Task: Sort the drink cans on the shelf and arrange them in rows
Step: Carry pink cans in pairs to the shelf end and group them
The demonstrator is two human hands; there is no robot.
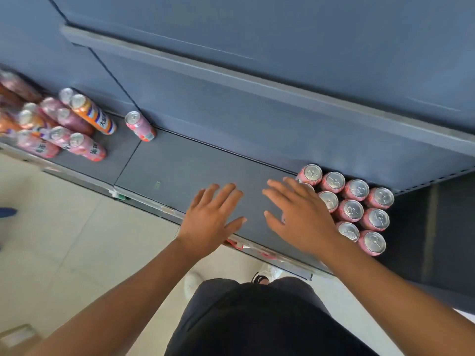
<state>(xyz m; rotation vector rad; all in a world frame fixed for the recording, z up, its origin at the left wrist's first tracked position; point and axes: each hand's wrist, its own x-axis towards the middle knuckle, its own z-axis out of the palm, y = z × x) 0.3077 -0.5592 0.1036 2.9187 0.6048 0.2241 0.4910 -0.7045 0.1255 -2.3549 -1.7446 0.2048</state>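
The left hand (213, 217) and right hand (300, 217) are held released (fingers spread, nothing grasped) over the shelf (180, 170), the right beside rowed pink cans (350, 210).

Chinese print on orange can (95, 117), pink can (89, 148); unreadable.

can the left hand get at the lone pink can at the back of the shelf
Probably yes. The left hand is open and holds nothing, and only bare shelf lies between it and the lone pink can, which stands apart from the cluster of cans.
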